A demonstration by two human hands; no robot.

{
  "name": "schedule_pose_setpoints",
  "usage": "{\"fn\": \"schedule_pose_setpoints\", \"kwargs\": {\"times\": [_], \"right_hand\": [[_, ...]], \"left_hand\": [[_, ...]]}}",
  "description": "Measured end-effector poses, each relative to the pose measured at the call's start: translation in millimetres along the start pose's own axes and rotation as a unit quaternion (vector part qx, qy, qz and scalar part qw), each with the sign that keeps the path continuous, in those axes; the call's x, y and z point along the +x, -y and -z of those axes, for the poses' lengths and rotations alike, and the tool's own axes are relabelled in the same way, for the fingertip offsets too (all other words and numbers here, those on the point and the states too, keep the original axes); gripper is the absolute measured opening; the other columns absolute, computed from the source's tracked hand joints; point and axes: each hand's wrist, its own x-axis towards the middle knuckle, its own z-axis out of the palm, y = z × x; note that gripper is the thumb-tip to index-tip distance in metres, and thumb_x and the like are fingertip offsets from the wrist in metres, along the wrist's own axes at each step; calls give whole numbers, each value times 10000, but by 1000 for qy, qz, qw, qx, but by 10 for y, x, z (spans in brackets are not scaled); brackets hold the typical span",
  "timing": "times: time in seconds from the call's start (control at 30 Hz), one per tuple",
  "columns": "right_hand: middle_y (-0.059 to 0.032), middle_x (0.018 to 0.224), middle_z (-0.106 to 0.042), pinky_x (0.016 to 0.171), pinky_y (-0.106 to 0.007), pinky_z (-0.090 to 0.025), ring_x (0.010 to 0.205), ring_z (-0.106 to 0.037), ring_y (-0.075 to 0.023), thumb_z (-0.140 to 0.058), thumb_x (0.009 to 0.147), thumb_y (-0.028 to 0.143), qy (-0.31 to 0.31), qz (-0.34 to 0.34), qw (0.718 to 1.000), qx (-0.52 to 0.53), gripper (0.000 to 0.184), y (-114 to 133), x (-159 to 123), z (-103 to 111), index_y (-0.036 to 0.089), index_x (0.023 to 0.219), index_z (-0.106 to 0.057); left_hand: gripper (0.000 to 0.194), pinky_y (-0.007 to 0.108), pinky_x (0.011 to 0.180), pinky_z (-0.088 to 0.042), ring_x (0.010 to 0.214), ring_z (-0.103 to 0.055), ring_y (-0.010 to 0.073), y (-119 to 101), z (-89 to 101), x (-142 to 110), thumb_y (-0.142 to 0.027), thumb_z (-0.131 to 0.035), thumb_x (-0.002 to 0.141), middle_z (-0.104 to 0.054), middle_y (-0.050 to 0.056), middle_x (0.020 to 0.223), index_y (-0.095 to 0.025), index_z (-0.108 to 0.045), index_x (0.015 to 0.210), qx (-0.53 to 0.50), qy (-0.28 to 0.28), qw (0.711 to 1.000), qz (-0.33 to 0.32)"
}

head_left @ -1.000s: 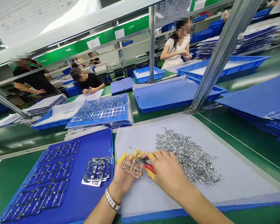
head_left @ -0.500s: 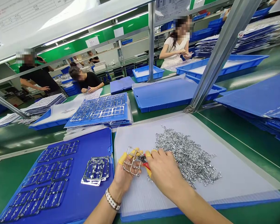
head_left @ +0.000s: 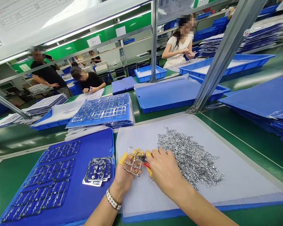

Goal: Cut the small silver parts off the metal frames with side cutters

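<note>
Here, a small metal frame (head_left: 131, 165) is pinched between the fingers of the left hand (head_left: 125, 179), held up off the sheet so that its bars are kept clear and steady. The right hand (head_left: 166, 169) is brought in close beside it, nearly touching, and red-handled side cutters (head_left: 146, 165), mostly hidden by the fingers, are gripped there with their tips at the frame's edge. Yellow finger cots (head_left: 123, 158) are worn on the fingertips, probably as protection against sharp metal. A beaded bracelet (head_left: 112, 201) is seen on the left wrist.

Just beyond the hands, a heap of small silver metal pieces (head_left: 190, 157) is spread on a white corrugated plastic sheet (head_left: 240, 179), within easy reach of the right hand. To the left, a loose stack of metal frames (head_left: 96, 171) and rows of further frames (head_left: 48, 188) are laid out on a blue folder (head_left: 100, 146). The surface beneath is a green workbench (head_left: 252, 138), along which blue trays (head_left: 151, 73) are set. Farther off, a seated co-worker (head_left: 89, 81) and another (head_left: 178, 45) are seen handling small items.
</note>
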Motion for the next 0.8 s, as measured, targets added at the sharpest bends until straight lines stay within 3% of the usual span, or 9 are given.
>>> {"fn": "schedule_pose_setpoints", "kwargs": {"times": [0.3,0.6,0.8], "right_hand": [[-78,868,-628,674,-358,-271,867,-542,-257,-573,819,273,-4,-8,1000,29,152,-9,-2,-4,190,944,-590],[-63,827,-627,669,-356,-291,798,-558,-229,-511,794,51,-15,1,1000,-12,245,10,-22,-49,188,978,-599],[-88,937,-645,718,-378,-300,891,-538,-252,-545,846,222,-14,-4,1000,13,303,-10,-143,-4,176,1143,-577]], "left_hand": [[476,317,657,-429,811,-583,204,57,18,-11,-500,-531,821,-613,129,1182,-136,-657,1101,36,-49,998,-25],[439,312,656,-430,810,-576,196,15,-17,-33,-479,-481,855,-588,133,1223,-134,-662,1059,16,-49,998,-27],[504,318,673,-435,809,-593,206,-24,-19,-30,-484,-418,882,-560,153,1264,-110,-617,1154,-3,-16,1000,-21]]}}
